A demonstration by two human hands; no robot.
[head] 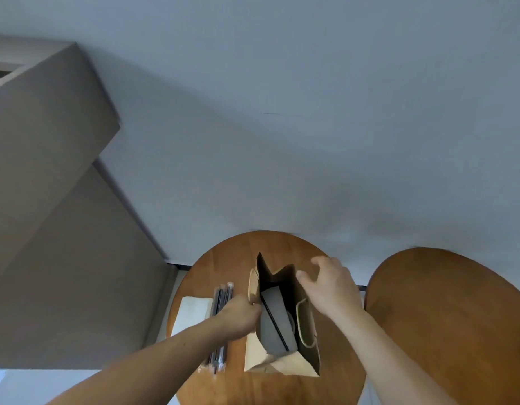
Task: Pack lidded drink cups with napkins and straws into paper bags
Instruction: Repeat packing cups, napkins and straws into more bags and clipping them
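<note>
On the round wooden table [232, 258] a brown paper bag [285, 365] stands upright with its mouth open toward the camera, a twisted paper handle showing on its right wall. The left hand [241, 315] pinches the bag's left rim, fingers curled onto the paper edge. The right hand [332, 285] hovers over the right side of the opening with its fingers loosely bent and spread, holding nothing; whether it touches the rim cannot be told. Inside the bag a grey napkin [272, 305] leans against the left wall with a thin black straw [275, 324] lying across it, and a pale rounded shape beside them is too dim to identify. Just left of the bag lies a bundle of wrapped straws [222, 296], partly under the left forearm, touching a stack of white napkins [191, 314]. A second round table [443, 302] stands to the right.
</note>
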